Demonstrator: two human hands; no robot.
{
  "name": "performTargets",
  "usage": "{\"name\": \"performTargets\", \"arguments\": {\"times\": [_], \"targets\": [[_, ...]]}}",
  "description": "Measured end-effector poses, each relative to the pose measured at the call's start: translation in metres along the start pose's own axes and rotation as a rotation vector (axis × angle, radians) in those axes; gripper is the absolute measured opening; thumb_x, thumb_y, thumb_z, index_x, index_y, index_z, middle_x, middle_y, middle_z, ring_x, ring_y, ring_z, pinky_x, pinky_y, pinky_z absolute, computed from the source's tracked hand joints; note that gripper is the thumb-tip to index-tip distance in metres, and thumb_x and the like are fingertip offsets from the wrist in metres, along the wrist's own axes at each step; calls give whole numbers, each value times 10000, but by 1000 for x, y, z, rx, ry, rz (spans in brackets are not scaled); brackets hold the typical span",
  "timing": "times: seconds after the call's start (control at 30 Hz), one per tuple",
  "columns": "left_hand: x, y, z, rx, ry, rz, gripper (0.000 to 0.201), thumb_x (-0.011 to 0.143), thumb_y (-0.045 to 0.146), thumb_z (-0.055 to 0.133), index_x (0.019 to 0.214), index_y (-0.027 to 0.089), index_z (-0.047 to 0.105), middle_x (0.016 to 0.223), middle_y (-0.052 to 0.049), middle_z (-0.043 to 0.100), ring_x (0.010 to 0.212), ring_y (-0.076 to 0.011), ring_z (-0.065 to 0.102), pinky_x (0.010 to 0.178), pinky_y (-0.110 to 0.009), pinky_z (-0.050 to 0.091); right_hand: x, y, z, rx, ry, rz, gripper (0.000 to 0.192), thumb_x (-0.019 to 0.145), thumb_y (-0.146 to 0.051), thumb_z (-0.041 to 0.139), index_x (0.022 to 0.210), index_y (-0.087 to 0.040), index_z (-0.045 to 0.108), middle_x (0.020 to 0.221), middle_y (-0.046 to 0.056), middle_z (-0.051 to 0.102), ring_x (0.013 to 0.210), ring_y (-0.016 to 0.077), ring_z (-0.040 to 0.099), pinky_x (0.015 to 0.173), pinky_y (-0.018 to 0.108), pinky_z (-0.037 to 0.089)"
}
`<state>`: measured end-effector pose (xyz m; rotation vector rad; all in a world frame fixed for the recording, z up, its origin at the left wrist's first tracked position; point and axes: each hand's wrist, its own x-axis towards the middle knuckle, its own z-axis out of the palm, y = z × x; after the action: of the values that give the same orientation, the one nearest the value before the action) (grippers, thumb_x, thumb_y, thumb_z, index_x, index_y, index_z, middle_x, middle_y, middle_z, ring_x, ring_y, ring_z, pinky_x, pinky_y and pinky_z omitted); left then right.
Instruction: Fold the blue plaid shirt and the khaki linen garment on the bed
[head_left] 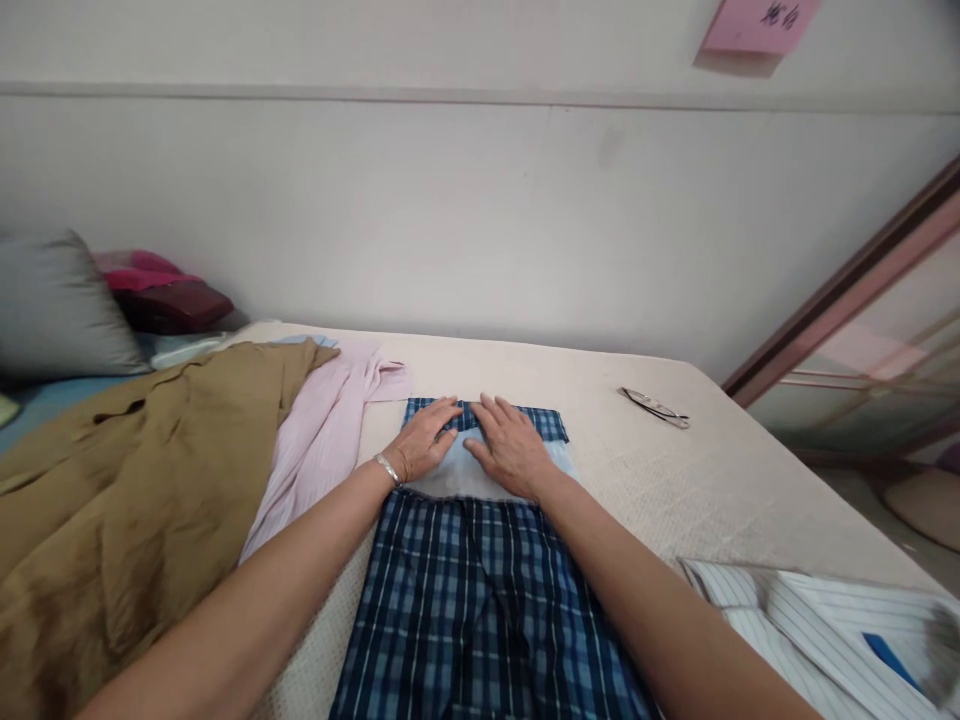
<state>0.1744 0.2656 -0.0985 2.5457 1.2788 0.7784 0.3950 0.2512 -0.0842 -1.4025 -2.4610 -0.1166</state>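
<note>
A dark blue plaid garment lies lengthwise in front of me, its near part running out of the bottom of the view. Toward its far end a plain pale blue section shows between the plaid body and a plaid strip. My left hand, with a silver bracelet on the wrist, rests on the left side of that far end, fingers stretched out. Flat on the right side lies my right hand, fingers spread. Both hands touch the cloth without gripping it. Whether it is trousers or a skirt, I cannot tell.
On the left are a brown garment, a pink garment and a grey cushion. Eyeglasses lie on the cream bedspread. A striped white garment sits at the near right. A wall rises behind.
</note>
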Motion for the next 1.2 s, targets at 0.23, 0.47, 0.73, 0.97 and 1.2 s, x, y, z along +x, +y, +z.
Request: {"name": "performTargets", "arguments": {"times": [0.23, 0.47, 0.73, 0.97, 1.2], "targets": [[5, 2, -9, 154, -173, -175, 596, 992, 402, 404, 1511, 111, 373, 1582, -186, 368, 1466, -316, 332, 1184, -545, 287, -4, 1, 17, 52, -218, 29, 695, 1028, -589, 295, 1596, -188, 269, 1658, 79, 190, 1512, 296, 174, 1200, 515, 178], [18, -16, -14, 328, -24, -360, 411, 1024, 309, 328, 1328, 162, 563, 1370, -151, 592, 1298, -267, 515, 1095, -446, 388, -13, 25, -4, -9, -183, 182, 690, 1020, -650, 171, 1591, -280, 287, 1658, 47, 201, 1518, 307, 156, 1189, 577, 175], [43, -50, -28, 419, -58, -499, 176, 898, 267, 530, 960, 200, 680, 1031, -108, 705, 1019, -272, 637, 893, -388, 488, -26, 37, 17, -36, -199, 211, 744, 987, -715, 161, 1601, -305, 254, 1673, 31, 136, 1525, 310, 120, 1195, 580, 170], [45, -18, -36, 483, -48, -388, 271, 848, 159, 546, 1093, 145, 661, 1214, -193, 633, 1245, -344, 526, 1075, -506, 371, -26, 34, 13, -35, -173, 204, 734, 989, -712, 177, 1593, -307, 277, 1668, 41, 168, 1517, 314, 139, 1187, 573, 178], [20, 34, 16, 249, -210, -75, 535, 999, 428, 389, 1500, 242, 410, 1625, -104, 313, 1493, -355, 241, 1163, -665, 206, -29, 34, 16, -19, -142, 202, 716, 998, -694, 196, 1597, -308, 264, 1666, 52, 179, 1511, 318, 146, 1186, 568, 151]]}}
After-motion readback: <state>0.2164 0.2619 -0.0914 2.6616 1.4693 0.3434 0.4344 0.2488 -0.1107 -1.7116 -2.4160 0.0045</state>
